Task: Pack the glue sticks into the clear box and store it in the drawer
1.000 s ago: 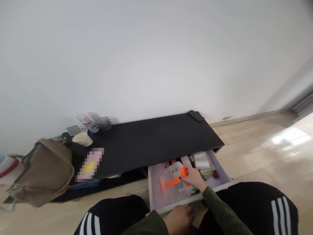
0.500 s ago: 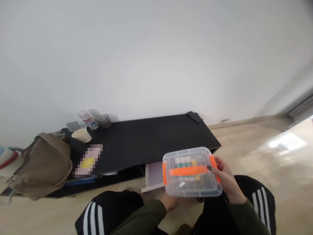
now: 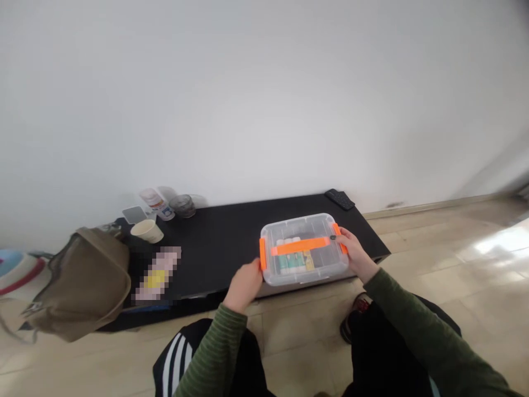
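Observation:
A clear plastic storage box [image 3: 326, 262] with an orange handle [image 3: 300, 246] and orange side latches is at the front right of the black low cabinet [image 3: 223, 231]. Through its plastic show several small white-and-green bottles [image 3: 291, 262] and a yellowish item [image 3: 308, 260]. My left hand [image 3: 244, 284] is closed on the box's left end by the latch. On the opposite end, my right hand [image 3: 354, 255] grips it, thumb on top near the handle. Whether the box rests fully on the cabinet top I cannot tell.
At the cabinet's left stand a paper cup [image 3: 147, 231], a spray bottle [image 3: 157, 204] and a glass jar [image 3: 182, 205]. A brown bag [image 3: 85, 281] sits at the left end. A black remote-like object [image 3: 340, 199] lies at the back right, near the wall.
The box has moved forward and left, from above my lap to over the cabinet. My left hand has come from underneath to its left end. The open drawer no longer shows.

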A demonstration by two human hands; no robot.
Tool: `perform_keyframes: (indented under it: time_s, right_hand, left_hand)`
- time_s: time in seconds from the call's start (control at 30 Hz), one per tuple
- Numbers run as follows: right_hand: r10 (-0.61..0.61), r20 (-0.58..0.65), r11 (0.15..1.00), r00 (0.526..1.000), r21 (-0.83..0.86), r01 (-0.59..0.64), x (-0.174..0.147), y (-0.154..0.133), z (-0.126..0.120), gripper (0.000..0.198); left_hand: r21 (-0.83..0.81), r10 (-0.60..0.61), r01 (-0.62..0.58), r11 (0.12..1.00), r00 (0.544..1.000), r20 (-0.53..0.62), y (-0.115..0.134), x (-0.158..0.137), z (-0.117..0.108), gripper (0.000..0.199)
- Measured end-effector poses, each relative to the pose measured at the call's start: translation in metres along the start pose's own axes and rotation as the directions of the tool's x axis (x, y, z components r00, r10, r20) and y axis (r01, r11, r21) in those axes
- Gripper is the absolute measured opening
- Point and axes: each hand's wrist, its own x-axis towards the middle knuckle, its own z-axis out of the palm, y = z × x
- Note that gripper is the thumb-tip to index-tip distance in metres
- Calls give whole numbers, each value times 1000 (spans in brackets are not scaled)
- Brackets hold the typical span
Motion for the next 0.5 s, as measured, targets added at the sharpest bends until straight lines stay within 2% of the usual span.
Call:
perform_keyframes:
  time_s: [0.1,0.17,0.23,0.37,0.5]
  right_hand:
    - [63,62,998,996,8,-63,37,11,12,33]
    - [112,61,994,992,6,-112,57,18,19,30]
    - [152,44,988,987,-3,-152,72,25,24,26]
    - [139,52,985,989,-113,-133,90,38,25,23]
    - [62,92,960,994,-277,-35,99,45,20,20]
  left_hand:
    - [-156,-133,124,980,990,-47,4,18,-29,38]
    - [-245,-174,160,956,984,-37,6,33,-39,45]
    - [-252,-197,177,951,979,-59,5,50,-41,51]
    - [-288,-172,125,949,974,-145,-3,77,-36,47]
    - [-410,-113,59,910,988,-109,-11,84,-33,49]
